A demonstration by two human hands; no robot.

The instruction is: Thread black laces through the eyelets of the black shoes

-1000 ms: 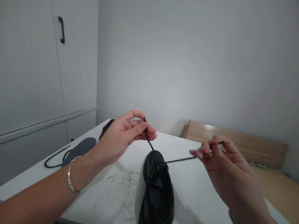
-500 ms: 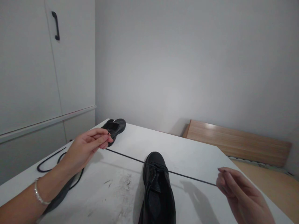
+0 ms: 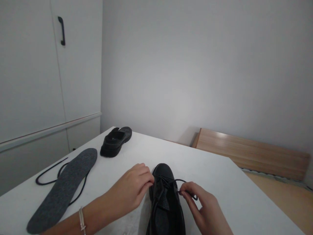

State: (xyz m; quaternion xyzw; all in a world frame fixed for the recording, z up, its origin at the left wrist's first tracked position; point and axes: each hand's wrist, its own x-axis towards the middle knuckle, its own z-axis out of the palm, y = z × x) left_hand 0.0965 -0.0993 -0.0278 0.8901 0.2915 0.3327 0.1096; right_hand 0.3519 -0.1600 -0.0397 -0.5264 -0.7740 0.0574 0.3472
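A black shoe [image 3: 163, 170] stands on the white table, toe pointing away from me. Its black shoelace [image 3: 180, 180] crosses the front of the opening and loops out on the right. My right hand [image 3: 204, 204] pinches that lace between thumb and fingers beside the shoe's right edge. At the left edge, my left hand [image 3: 137, 186] is closed with fingertips against the shoe; what they grip, if anything, is hidden. The inside of the shoe is dark.
A grey insole [image 3: 65, 189] lies at the left over another black lace [image 3: 40, 182]. Farther back is a second black shoe [image 3: 110, 150]. A white cabinet [image 3: 80, 81] stands left, a wooden headboard [image 3: 244, 148] beyond the table [image 3: 207, 169] at right.
Both hands have come inward to the shoe from wide apart, where the lace was stretched straight between them. The lace now hangs slack in a loop, and the grey insole is uncovered.
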